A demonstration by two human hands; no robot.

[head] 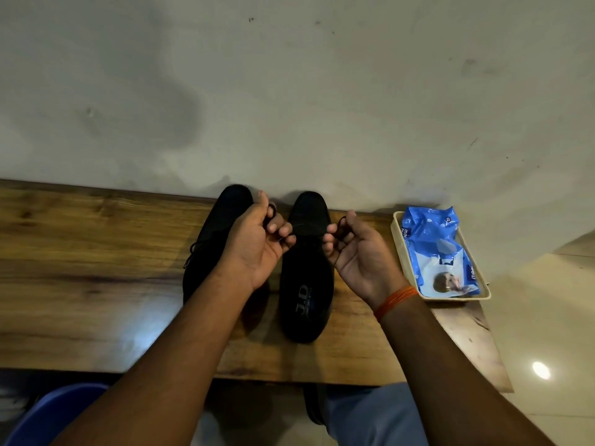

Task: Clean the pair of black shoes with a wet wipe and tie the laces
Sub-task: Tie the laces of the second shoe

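Note:
Two black shoes stand side by side on a wooden table [80, 252], toes toward the wall. The right shoe [306, 284] shows its insole with grey lettering. The left shoe [222, 214] is partly hidden behind my left forearm; its laces hang loose at its left side. My left hand [257, 239] pinches one black lace end of the right shoe, and my right hand [357, 252] pinches the other end. The lace [309, 232] stretches taut between both hands across the right shoe. A blue wet wipe pack [438, 252] lies to the right.
The wipe pack lies in a cream tray [396, 233] at the table's right end, close to the wall [289, 91]. A blue chair [48, 410] sits at the lower left below the table's front edge. Pale tiled floor [547, 317] lies to the right.

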